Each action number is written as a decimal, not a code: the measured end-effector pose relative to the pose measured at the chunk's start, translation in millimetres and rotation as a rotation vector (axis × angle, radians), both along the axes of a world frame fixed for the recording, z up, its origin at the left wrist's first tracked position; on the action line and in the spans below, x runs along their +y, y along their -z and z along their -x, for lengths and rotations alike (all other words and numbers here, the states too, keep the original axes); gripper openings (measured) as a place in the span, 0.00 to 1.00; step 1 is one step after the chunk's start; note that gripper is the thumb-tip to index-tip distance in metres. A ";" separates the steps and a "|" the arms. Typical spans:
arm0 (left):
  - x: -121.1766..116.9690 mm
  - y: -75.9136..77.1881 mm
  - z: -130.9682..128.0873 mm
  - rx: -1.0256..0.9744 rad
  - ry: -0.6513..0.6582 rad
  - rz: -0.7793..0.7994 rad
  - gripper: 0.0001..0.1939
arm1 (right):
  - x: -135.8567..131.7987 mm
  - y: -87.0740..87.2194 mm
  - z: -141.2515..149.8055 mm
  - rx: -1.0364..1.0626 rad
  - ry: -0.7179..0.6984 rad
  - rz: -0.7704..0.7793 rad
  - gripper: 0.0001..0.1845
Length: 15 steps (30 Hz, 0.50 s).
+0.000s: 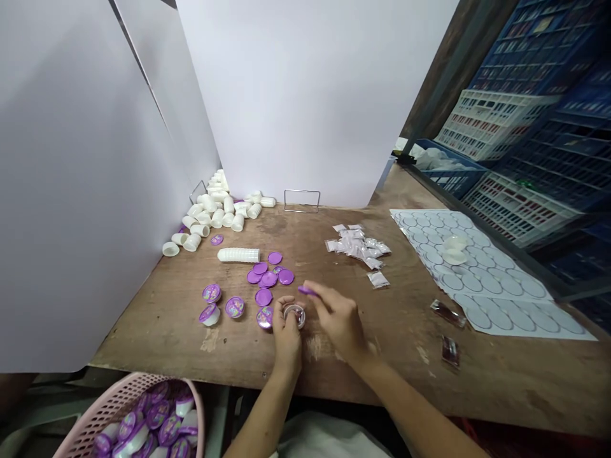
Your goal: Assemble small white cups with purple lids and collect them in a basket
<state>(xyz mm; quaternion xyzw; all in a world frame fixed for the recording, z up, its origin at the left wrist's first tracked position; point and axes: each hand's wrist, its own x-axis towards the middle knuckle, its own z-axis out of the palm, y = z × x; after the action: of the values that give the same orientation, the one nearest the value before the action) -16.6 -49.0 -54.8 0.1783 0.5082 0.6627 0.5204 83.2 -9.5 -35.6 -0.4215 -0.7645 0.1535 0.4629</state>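
My left hand [287, 334] grips a small white cup [294, 314] standing on the wooden table [372, 343]; something dark shows inside the cup. My right hand [335, 315] pinches a purple lid [306, 291] just above and to the right of the cup. Loose purple lids [268, 275] lie close by on the left. Three closed cups with purple lids [223, 306] stand further left.
A heap of empty white cups [214, 213] and a lying stack of cups [238, 254] are at the back left. Small sachets [359, 248] lie in the middle. A sheet of round stickers [482, 273] is on the right. A pink basket [138, 420] holds finished cups. White panels surround the table.
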 end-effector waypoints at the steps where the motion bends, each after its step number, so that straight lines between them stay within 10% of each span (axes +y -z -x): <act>1: 1.9 2.1 -1.9 -0.007 -0.005 -0.020 0.17 | -12.2 3.6 -3.8 -0.058 -0.028 -0.112 0.19; 8: 1.6 -5.9 -17.0 -0.173 0.044 -0.077 0.16 | -40.5 33.7 -5.1 -0.224 0.063 -0.303 0.29; 15: -7.6 -11.9 -11.2 -0.224 0.092 -0.064 0.23 | -32.5 23.5 1.7 -0.084 -0.014 -0.225 0.23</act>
<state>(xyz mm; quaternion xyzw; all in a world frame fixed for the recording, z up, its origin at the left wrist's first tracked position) -5.4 -56.6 -42.9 0.1430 0.4168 0.6698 0.5977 81.4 -41.9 -59.1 -0.3677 -0.7985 0.0524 0.4738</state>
